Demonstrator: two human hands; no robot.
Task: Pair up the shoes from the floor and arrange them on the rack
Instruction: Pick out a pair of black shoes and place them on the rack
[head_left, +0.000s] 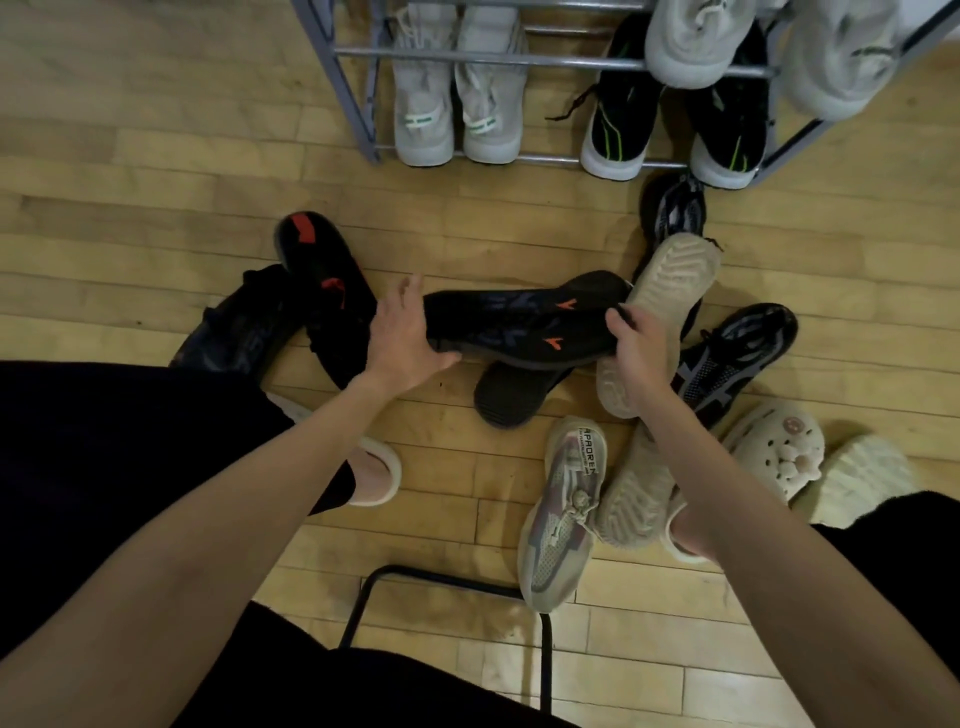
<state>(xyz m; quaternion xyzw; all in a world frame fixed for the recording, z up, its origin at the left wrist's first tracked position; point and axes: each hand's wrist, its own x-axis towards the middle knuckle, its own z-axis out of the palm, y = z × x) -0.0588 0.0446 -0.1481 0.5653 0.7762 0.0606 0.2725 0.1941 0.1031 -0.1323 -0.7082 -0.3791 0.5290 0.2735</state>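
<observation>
Above the floor (156, 171), I'm gripping two black sneakers (519, 327), right hand (636, 353) clutching, left hand (405, 338) spread open against them.

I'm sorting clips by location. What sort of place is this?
Probably a home, by a shoe storage spot: a metal shoe rack holding paired sneakers, a wood floor, and fuzzy slippers among loose shoes.

Both forearms are bare to past the elbow, with no sleeves, watch or rings showing on the left hand (402, 340) or the right hand (636, 358). Dark black trousers (130, 441) cover the legs, and the near feet wear pale cream slippers (376, 475).
</observation>
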